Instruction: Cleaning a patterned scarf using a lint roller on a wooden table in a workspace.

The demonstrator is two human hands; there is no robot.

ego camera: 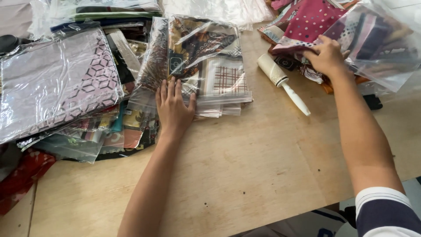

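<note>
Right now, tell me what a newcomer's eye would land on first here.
Heaps of patterned scarves in clear plastic bags crowd the left and back of the wooden table. The left hand lies flat on the middle stack; the right hand reaches into loose fabric at the far right. A white lint roller lies between them.

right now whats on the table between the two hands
A white lint roller lies on the bare wooden table between the left hand and right hand, seen in the head view.

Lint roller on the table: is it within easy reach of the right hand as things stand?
Probably yes. The lint roller lies bare on the table, nothing on it, just beside the right hand, which rests on the dotted fabric.
</note>
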